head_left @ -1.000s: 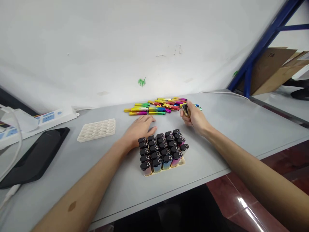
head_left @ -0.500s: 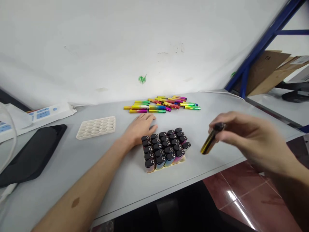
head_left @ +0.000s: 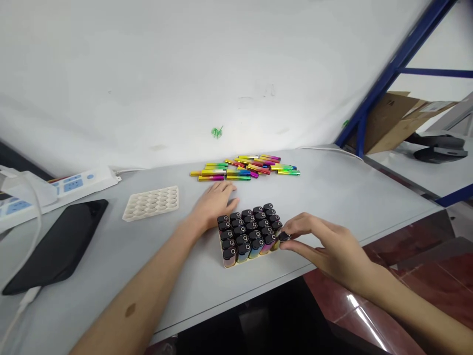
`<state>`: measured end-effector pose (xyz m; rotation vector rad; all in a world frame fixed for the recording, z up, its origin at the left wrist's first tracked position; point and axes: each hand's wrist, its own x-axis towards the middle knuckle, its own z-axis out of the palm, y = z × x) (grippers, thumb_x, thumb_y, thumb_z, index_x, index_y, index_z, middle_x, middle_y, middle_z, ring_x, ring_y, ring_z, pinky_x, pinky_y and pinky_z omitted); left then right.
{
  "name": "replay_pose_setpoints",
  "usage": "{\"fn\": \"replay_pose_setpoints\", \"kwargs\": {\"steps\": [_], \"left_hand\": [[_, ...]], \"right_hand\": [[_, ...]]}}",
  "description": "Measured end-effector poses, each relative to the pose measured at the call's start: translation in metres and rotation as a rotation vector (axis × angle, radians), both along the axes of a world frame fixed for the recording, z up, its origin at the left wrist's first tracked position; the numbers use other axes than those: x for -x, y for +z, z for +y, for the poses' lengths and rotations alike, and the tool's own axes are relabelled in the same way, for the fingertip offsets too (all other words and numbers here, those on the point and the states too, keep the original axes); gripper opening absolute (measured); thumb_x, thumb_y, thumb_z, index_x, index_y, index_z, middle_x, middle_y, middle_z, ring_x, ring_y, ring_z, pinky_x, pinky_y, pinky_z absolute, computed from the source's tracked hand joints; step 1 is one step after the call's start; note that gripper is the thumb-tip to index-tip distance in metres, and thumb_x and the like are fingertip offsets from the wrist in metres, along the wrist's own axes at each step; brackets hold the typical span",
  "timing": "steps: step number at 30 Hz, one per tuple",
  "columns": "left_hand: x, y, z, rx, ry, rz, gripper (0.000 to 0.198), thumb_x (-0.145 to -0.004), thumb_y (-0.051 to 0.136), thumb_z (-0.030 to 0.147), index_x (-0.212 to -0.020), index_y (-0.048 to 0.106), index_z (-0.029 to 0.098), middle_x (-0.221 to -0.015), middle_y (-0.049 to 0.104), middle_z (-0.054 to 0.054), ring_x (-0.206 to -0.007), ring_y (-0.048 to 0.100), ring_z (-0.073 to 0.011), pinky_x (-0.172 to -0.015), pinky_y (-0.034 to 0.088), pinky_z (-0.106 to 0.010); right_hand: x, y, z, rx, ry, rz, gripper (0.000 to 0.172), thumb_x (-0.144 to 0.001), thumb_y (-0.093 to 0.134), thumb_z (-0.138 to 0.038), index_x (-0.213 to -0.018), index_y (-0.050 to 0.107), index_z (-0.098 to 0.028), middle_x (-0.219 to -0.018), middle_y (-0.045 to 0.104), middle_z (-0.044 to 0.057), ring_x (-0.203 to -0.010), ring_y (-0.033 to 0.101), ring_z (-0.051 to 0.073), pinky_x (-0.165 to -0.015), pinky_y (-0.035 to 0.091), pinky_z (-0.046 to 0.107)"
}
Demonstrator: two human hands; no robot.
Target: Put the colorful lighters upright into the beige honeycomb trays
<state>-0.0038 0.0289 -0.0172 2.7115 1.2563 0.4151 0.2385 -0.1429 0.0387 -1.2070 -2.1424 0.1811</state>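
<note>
Black-topped lighters (head_left: 252, 226) stand upright in tight rows in a shallow white tray (head_left: 229, 266). At the tray's near right corner, my right hand (head_left: 327, 246) pinches one lighter (head_left: 284, 237) by its black top, between thumb and fingers. Its lower body is mostly hidden by neighbours and fingers. My left hand (head_left: 217, 201) lies flat on the table, palm down with fingers apart, just behind the tray's left side. Beyond its fingertips is a loose pile of shiny rainbow-coloured metallic sleeves (head_left: 238, 172).
A second white tray (head_left: 151, 203) with oval holes lies left of my left hand. Farther left are a black phone (head_left: 55, 246) with a white cable and a white power strip (head_left: 107, 178). Cardboard boxes (head_left: 388, 123) and a blue metal frame (head_left: 361, 135) stand at the right.
My right hand has moved left and toward the tray, bringing the lighter to the near right corner. The left hand stays on the table. The view has shifted slightly.
</note>
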Motion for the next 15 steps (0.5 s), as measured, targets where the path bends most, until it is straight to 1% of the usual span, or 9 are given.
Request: {"fn": "replay_pose_setpoints", "kwargs": {"steps": [3,6,8,10,12,13,14,15], "left_hand": [[0.000,-0.003,0.001,-0.017,-0.006,-0.008,0.040,-0.097,0.043,0.039,-0.128,0.055,0.017,-0.137,0.056,-0.011,-0.129,0.048,-0.0292,-0.111,0.039,-0.046],[-0.001,-0.006,0.002,-0.011,0.000,-0.013,0.041,-0.096,0.044,0.038,-0.129,0.055,0.016,-0.139,0.055,-0.012,-0.130,0.048,-0.0300,-0.111,0.039,-0.047],[-0.001,-0.007,0.002,0.006,0.006,-0.020,0.040,-0.096,0.046,0.037,-0.128,0.056,0.015,-0.140,0.054,-0.013,-0.132,0.047,-0.0305,-0.113,0.037,-0.047],[0.001,-0.001,0.000,0.045,0.007,-0.053,0.038,-0.095,0.047,0.036,-0.125,0.058,0.015,-0.140,0.055,-0.013,-0.133,0.047,-0.0298,-0.114,0.035,-0.047],[0.003,0.014,-0.005,0.129,0.021,-0.137,0.036,-0.095,0.046,0.037,-0.122,0.060,0.016,-0.135,0.060,-0.011,-0.129,0.051,-0.0274,-0.112,0.038,-0.045],[0.004,0.027,-0.011,0.192,0.034,-0.197,0.036,-0.097,0.044,0.039,-0.120,0.060,0.017,-0.130,0.064,-0.009,-0.125,0.055,-0.0254,-0.109,0.042,-0.043],[0.004,0.041,-0.018,0.254,0.072,-0.282,0.038,-0.099,0.040,0.044,-0.121,0.060,0.020,-0.128,0.066,-0.007,-0.120,0.059,-0.0232,-0.104,0.047,-0.041],[0.004,0.057,-0.028,0.294,0.078,-0.347,0.041,-0.100,0.036,0.048,-0.123,0.058,0.023,-0.128,0.066,-0.005,-0.117,0.061,-0.0220,-0.098,0.050,-0.039]], "right_hand": [[0.000,-0.003,0.001,0.004,0.046,0.019,0.014,-0.093,0.065,-0.027,-0.100,0.054,-0.023,-0.092,0.070,0.002,-0.080,0.070,0.013,-0.068,0.056,0.022],[0.001,-0.008,-0.001,0.010,0.073,0.018,0.011,-0.095,0.061,-0.024,-0.103,0.055,-0.023,-0.095,0.068,0.002,-0.081,0.070,0.012,-0.070,0.056,0.023],[0.002,-0.012,-0.004,0.008,0.050,-0.007,0.009,-0.097,0.057,-0.022,-0.105,0.056,-0.023,-0.096,0.067,0.003,-0.080,0.069,0.013,-0.069,0.056,0.024],[0.004,-0.016,-0.009,0.011,0.008,-0.012,0.011,-0.097,0.055,-0.020,-0.107,0.057,-0.023,-0.096,0.067,0.003,-0.077,0.069,0.013,-0.066,0.055,0.024],[0.005,-0.021,-0.014,0.012,-0.020,0.011,0.015,-0.098,0.052,-0.017,-0.110,0.057,-0.023,-0.094,0.066,0.003,-0.075,0.067,0.013,-0.066,0.053,0.025],[0.006,-0.024,-0.016,0.010,-0.029,0.022,0.017,-0.098,0.051,-0.016,-0.112,0.057,-0.023,-0.092,0.066,0.003,-0.074,0.066,0.013,-0.065,0.053,0.025],[0.006,-0.026,-0.019,0.004,-0.040,0.027,0.020,-0.098,0.050,-0.015,-0.114,0.057,-0.023,-0.090,0.065,0.002,-0.072,0.065,0.013,-0.064,0.052,0.025],[0.006,-0.027,-0.021,0.000,-0.052,0.024,0.022,-0.098,0.049,-0.015,-0.117,0.056,-0.023,-0.088,0.064,0.002,-0.070,0.063,0.013,-0.062,0.051,0.025]]}}
